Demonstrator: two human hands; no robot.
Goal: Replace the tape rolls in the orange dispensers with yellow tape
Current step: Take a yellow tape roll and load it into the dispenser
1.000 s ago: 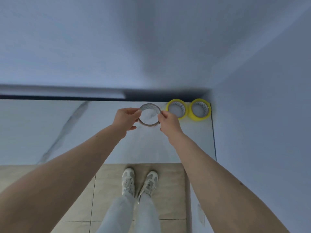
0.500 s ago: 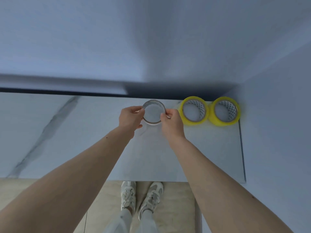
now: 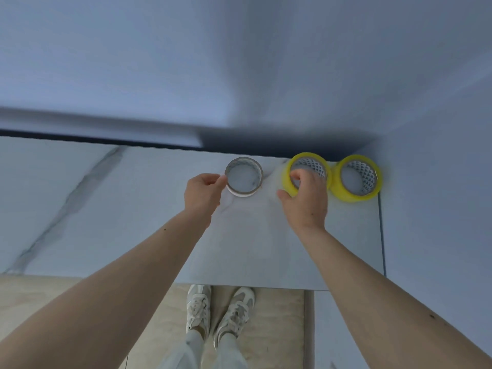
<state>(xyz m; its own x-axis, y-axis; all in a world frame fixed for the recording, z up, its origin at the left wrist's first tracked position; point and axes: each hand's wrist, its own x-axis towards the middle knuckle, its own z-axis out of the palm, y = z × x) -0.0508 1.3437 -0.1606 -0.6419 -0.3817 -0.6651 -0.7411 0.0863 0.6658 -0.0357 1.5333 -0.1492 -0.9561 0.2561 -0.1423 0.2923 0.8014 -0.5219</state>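
Note:
A thin, nearly used-up tape ring (image 3: pixel 243 176) lies flat on the marble counter (image 3: pixel 133 209) near the back wall. My left hand (image 3: pixel 202 194) touches its left rim with thumb and fingertips. To its right lie two yellow tape rolls, side by side. My right hand (image 3: pixel 304 201) grips the nearer yellow roll (image 3: pixel 308 166), fingers hooked inside its core and thumb on the outer rim. The second yellow roll (image 3: pixel 358 178) sits in the counter's back right corner. No orange dispenser is in view.
The wall (image 3: pixel 439 209) closes off the counter on the right. The counter's front edge runs above my shoes (image 3: pixel 221 310) on the tiled floor. A dark gap runs along the back of the counter.
My right hand let go of the thin ring and moved right onto the nearer yellow roll. The ring now rests on the counter, with my left hand still at its rim.

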